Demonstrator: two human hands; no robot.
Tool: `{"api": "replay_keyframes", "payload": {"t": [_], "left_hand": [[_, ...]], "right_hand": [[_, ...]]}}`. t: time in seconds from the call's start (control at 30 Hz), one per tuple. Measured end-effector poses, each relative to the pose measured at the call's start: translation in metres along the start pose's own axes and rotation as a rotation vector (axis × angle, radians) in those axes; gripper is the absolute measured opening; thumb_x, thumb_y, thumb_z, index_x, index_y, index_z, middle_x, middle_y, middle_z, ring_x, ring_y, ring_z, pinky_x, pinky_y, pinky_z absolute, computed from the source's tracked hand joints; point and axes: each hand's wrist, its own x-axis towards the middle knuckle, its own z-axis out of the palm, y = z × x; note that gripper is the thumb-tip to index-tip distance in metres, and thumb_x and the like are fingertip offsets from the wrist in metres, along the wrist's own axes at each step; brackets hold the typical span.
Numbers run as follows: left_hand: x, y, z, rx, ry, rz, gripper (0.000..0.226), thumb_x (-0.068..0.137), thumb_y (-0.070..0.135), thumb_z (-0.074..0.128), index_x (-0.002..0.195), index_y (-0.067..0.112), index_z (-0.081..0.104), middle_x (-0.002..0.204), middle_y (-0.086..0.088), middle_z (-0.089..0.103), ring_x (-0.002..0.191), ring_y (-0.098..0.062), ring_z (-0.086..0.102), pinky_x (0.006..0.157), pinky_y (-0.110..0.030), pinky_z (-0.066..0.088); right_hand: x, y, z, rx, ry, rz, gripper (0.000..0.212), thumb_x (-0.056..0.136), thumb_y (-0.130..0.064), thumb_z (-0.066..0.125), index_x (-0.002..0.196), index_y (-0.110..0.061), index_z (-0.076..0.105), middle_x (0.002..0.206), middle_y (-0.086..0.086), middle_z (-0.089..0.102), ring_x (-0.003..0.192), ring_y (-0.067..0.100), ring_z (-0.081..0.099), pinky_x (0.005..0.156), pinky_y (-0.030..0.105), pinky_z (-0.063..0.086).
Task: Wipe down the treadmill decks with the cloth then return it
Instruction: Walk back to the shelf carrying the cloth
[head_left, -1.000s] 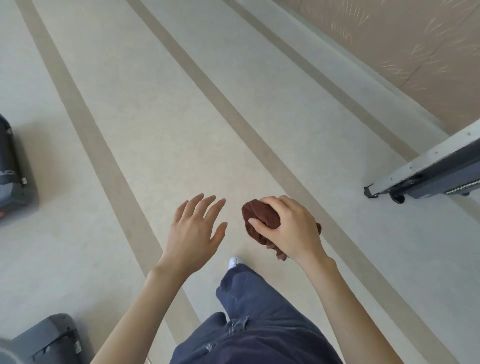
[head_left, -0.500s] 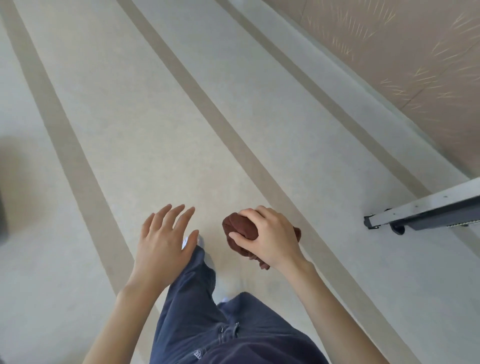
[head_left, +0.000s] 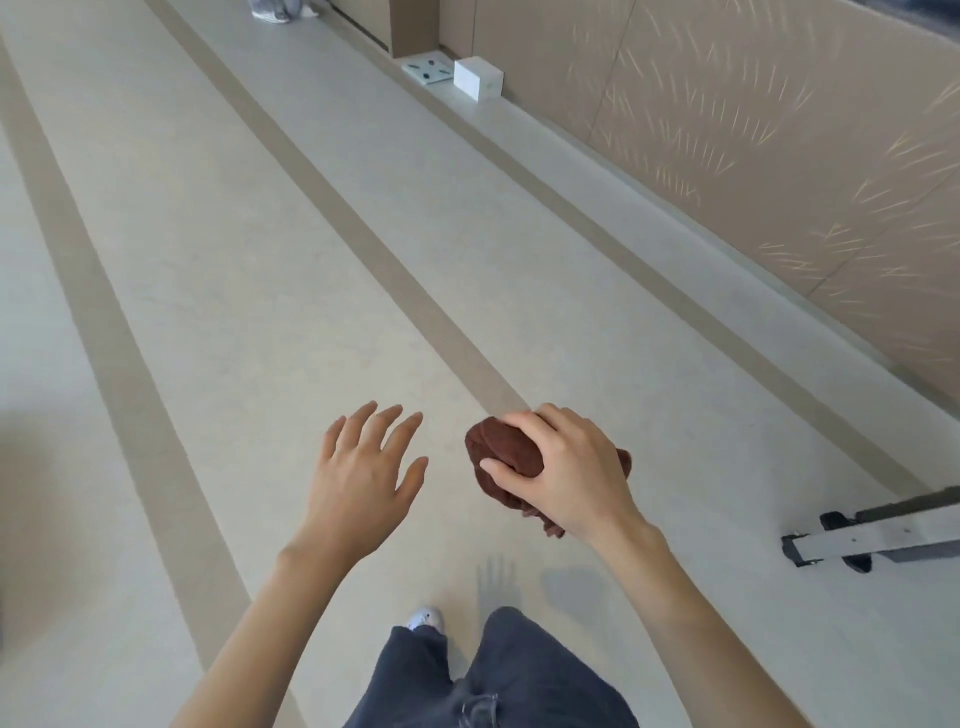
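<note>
A bunched dark-brown cloth (head_left: 501, 454) is held in my right hand (head_left: 566, 467), whose fingers and thumb curl round it above the floor. My left hand (head_left: 363, 478) hovers beside it, palm down, fingers spread and holding nothing. The rear corner of a treadmill deck (head_left: 878, 535), a grey rail with a black end cap and small wheel, pokes in from the right edge, well to the right of my right hand.
Pale floor with tan stripes runs ahead. A patterned beige wall (head_left: 753, 130) lines the right side. A white box (head_left: 478, 78) and a flat white scale (head_left: 428, 70) sit at the wall's foot far ahead. My jeans and one shoe (head_left: 426, 618) show below.
The view has tilted up and forward as I walk, so more wall and far floor appear. The dark machines at the left are out of view. My hands keep the same pose.
</note>
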Motion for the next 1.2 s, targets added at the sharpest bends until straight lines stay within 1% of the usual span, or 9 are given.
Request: {"api": "replay_keyframes", "payload": {"t": [0.1,0.33,0.43,0.57,0.7,0.77,0.9,1.07,1.2], "left_hand": [[0.022,-0.018,0.0,-0.004,0.0,-0.008,0.056,0.089,0.044,0.029,0.125,0.015,0.058,0.127,-0.006,0.06,0.123,-0.032,0.05,0.101,-0.048,0.039],[0.076,-0.052,0.024,0.069,-0.126,-0.026,0.053,0.087,0.042,0.031,0.119,0.017,0.064,0.12,-0.006,0.064,0.116,-0.032,0.057,0.096,-0.05,0.046],[0.126,-0.059,0.026,0.074,-0.121,-0.032,0.051,0.087,0.041,0.032,0.117,0.017,0.065,0.119,-0.005,0.065,0.115,-0.032,0.058,0.094,-0.049,0.047],[0.208,-0.061,0.007,0.067,-0.048,-0.05,0.051,0.088,0.041,0.032,0.12,0.017,0.064,0.12,-0.005,0.064,0.115,-0.032,0.057,0.095,-0.048,0.047],[0.285,-0.065,-0.015,0.073,0.03,-0.029,0.05,0.089,0.04,0.033,0.123,0.016,0.061,0.124,-0.005,0.062,0.117,-0.031,0.056,0.098,-0.049,0.044],[0.313,-0.068,-0.022,0.085,0.042,-0.017,0.049,0.09,0.039,0.034,0.124,0.016,0.061,0.125,-0.005,0.061,0.117,-0.03,0.057,0.099,-0.049,0.043],[0.347,-0.081,-0.018,0.102,0.027,-0.03,0.05,0.09,0.039,0.033,0.126,0.016,0.059,0.127,-0.005,0.06,0.118,-0.029,0.056,0.1,-0.049,0.042],[0.384,-0.097,-0.005,0.057,-0.046,-0.101,0.05,0.089,0.041,0.032,0.124,0.018,0.061,0.125,-0.004,0.062,0.116,-0.028,0.058,0.097,-0.048,0.045],[0.43,-0.129,-0.001,0.027,-0.038,-0.116,0.041,0.092,0.037,0.046,0.127,0.02,0.058,0.129,-0.003,0.059,0.12,-0.027,0.054,0.102,-0.047,0.04]], "right_hand": [[0.027,-0.001,0.014,0.025,-0.031,0.034,0.039,0.077,-0.052,0.063,0.105,-0.024,0.066,0.089,-0.007,0.064,0.079,0.018,0.061,0.073,0.032,0.05],[0.094,0.022,0.05,0.032,-0.142,0.033,0.045,0.077,-0.06,0.053,0.106,-0.027,0.064,0.094,-0.009,0.065,0.083,0.017,0.061,0.074,0.033,0.052],[0.14,0.046,0.056,0.02,-0.166,0.052,0.044,0.077,-0.058,0.057,0.107,-0.026,0.064,0.094,-0.008,0.064,0.084,0.017,0.061,0.074,0.032,0.051],[0.223,0.076,0.049,-0.008,-0.154,0.047,0.038,0.077,-0.051,0.065,0.105,-0.025,0.066,0.088,-0.007,0.063,0.082,0.018,0.061,0.071,0.028,0.046],[0.307,0.097,0.03,0.017,-0.104,0.02,0.039,0.077,-0.052,0.063,0.105,-0.026,0.066,0.087,-0.008,0.063,0.076,0.016,0.061,0.068,0.029,0.049],[0.344,0.105,0.025,0.004,-0.08,-0.031,0.037,0.076,-0.05,0.066,0.103,-0.024,0.067,0.085,-0.007,0.063,0.074,0.018,0.062,0.067,0.031,0.05],[0.393,0.117,0.028,-0.043,-0.123,-0.106,0.038,0.076,-0.049,0.068,0.104,-0.023,0.067,0.088,-0.004,0.065,0.078,0.021,0.061,0.072,0.035,0.049],[0.43,0.121,0.06,0.016,-0.152,-0.108,0.04,0.076,-0.053,0.064,0.102,-0.022,0.068,0.084,-0.005,0.064,0.074,0.02,0.061,0.067,0.033,0.051],[0.475,0.113,0.087,-0.01,-0.14,-0.142,0.041,0.076,-0.056,0.058,0.098,-0.023,0.068,0.084,-0.007,0.067,0.071,0.017,0.063,0.064,0.028,0.05]]}}
